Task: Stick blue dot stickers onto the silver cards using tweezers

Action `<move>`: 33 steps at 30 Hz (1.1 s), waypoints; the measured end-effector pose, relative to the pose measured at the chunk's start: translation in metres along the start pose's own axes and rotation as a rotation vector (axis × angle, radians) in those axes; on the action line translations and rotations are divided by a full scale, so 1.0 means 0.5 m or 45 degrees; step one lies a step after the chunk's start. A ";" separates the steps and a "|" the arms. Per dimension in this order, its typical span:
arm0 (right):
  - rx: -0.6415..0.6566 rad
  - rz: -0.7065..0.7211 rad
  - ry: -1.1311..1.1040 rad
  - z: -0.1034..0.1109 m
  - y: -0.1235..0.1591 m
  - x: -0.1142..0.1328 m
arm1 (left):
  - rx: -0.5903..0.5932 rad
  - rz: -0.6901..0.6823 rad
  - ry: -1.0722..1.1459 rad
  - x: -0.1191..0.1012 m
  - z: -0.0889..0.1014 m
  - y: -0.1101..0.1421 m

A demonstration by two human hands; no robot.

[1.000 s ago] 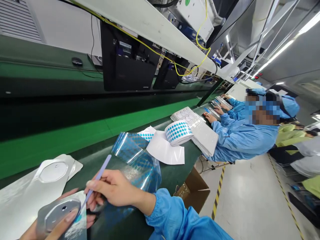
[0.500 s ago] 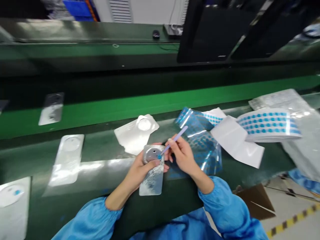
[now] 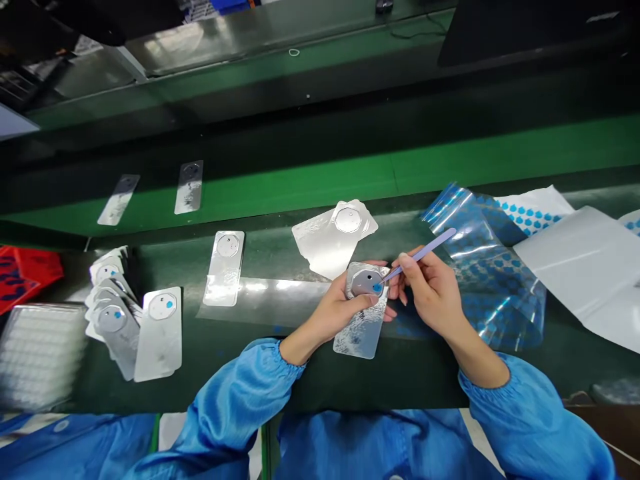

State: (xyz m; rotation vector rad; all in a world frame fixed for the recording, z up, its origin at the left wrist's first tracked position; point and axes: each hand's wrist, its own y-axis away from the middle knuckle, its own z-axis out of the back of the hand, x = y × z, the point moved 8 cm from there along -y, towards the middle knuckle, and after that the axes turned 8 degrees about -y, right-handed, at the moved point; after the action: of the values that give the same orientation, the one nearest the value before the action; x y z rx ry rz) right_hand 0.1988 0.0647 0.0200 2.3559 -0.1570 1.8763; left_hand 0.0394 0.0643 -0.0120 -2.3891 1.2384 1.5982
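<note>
My left hand [image 3: 344, 308] grips a silver foil-backed plate [image 3: 362, 337] from the side, its thumb lying across the lower edge of a round grey disc [image 3: 367, 283] with a dark centre hole. My right hand [image 3: 433, 293] pinches a slim lilac pick [image 3: 421, 255]. The pick's tip touches a small blue round sticker [image 3: 377, 287] at the disc's edge. Both hands sit close together over the table, with the sticker between them.
To the left lie foil plates [image 3: 224, 268] and a stack of them [image 3: 113, 317] beside a ribbed tray [image 3: 40, 353] and a red bag [image 3: 25, 277]. A crumpled sheet of blue dots [image 3: 493, 280] and white liner [image 3: 585, 267] lie to the right. Strips [image 3: 189, 187] rest on a green belt.
My view has swung level and leftward, bringing the stack and tray into sight. The hands have closed in together, and the pick's tip now rests at the disc with the blue sticker.
</note>
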 end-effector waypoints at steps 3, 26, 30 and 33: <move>-0.015 0.036 0.036 -0.003 -0.001 0.011 | 0.001 0.002 -0.005 0.000 -0.001 0.000; -0.072 0.197 0.174 -0.010 0.030 0.012 | -0.211 -0.183 0.044 -0.008 0.006 0.014; 0.125 -0.079 0.007 -0.052 0.042 -0.032 | -0.283 -0.241 0.017 -0.001 0.013 0.015; 0.088 -0.067 -0.056 -0.051 0.040 -0.034 | -0.215 -0.263 0.050 -0.001 -0.004 0.015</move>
State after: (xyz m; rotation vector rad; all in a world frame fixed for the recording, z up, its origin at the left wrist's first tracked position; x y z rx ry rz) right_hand 0.1673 0.0491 0.0099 2.4221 -0.0343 1.8361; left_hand 0.0361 0.0586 -0.0077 -2.5596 0.8575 1.6595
